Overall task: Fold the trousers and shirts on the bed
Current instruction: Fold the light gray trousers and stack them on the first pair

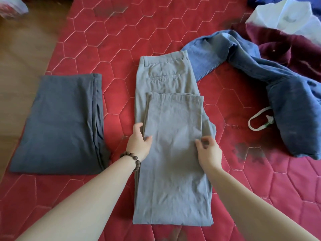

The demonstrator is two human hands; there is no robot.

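Light grey trousers [172, 129] lie lengthwise in the middle of the red quilted bed [121, 32], waistband at the far end, with the leg ends folded back on top up to about the pockets. My left hand [139, 141], with a bead bracelet on the wrist, grips the left edge of the folded layer, thumb on top. At the right edge of that layer, my right hand [209, 150] pinches the cloth with curled fingers. A dark grey folded garment [60, 122] lies flat to the left.
Crumpled blue jeans [281, 94] sprawl across the right side, with a maroon garment [286, 49] and a white cloth [291, 16] behind them. A white cord loop [255, 122] lies beside the jeans. Wooden floor [22, 49] runs along the bed's left edge.
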